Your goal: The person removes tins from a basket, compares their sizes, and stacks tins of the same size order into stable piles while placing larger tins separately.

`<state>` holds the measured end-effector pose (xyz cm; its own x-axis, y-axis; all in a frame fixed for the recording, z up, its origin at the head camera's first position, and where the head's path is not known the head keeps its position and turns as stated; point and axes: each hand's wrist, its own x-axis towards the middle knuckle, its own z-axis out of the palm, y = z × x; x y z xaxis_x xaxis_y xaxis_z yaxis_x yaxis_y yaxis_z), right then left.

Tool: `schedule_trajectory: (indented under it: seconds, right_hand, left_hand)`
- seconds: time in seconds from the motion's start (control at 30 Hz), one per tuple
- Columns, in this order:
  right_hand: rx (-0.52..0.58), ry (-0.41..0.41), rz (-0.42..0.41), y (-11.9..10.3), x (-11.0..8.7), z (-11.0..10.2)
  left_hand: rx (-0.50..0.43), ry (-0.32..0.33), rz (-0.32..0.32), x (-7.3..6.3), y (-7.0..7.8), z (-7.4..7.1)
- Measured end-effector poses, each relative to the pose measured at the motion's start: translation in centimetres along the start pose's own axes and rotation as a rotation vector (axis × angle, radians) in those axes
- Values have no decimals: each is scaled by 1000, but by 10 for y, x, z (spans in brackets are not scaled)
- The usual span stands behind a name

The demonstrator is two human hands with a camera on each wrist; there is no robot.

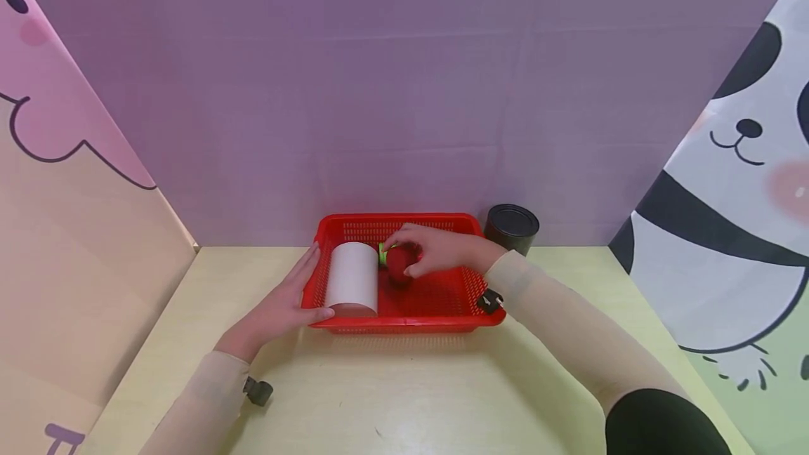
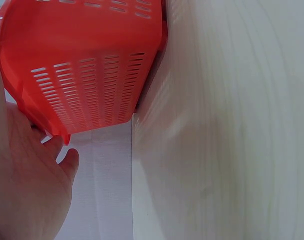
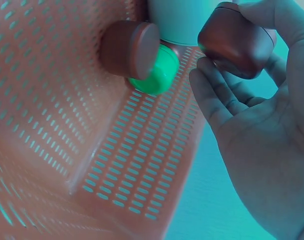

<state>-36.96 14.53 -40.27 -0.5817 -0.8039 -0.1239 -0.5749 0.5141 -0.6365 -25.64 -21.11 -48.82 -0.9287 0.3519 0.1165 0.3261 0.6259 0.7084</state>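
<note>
A red plastic basket (image 1: 411, 322) with slotted walls stands on the table. My left hand (image 1: 284, 307) rests along its left rim, fingers straight and thumb over the front corner; the left wrist view shows that hand (image 2: 34, 175) beside the basket's outer wall (image 2: 87, 37). Inside the basket, my right hand (image 1: 445, 248) grips a red rounded object (image 1: 401, 262) between thumb and fingers. A seam runs round this object (image 3: 236, 40) in the right wrist view. A white cylinder (image 1: 352, 276) lies left of it, with a bright green thing (image 1: 382, 255) between them.
In the right wrist view a short dark reddish cylinder (image 3: 129, 47) sits against the basket's wall, beside the green thing (image 3: 160, 72). A black lidded can (image 1: 512, 227) stands behind the basket's right corner. A purple cloth (image 1: 404, 90) hangs at the table's back edge.
</note>
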Motion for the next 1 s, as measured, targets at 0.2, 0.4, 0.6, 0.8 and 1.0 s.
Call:
schedule_trajectory:
  seconds: [0.2,0.4,0.6,0.8,1.0]
  right_hand:
    - [36,33,-15,-3,-10,-11]
    - [92,106,-23,-6,-27,-22]
    - [112,237,6,1,-47,-25]
    - [99,375,55,12,-71,-23]
    - [112,511,100,21,-94,-18]
  left_hand:
    - [-11,-1,1,1,-1,2]
    - [-4,2,-2,3,-1,1]
    - [6,5,8,5,-2,2]
    - [9,7,11,6,-2,3]
    - [20,6,4,6,-1,2]
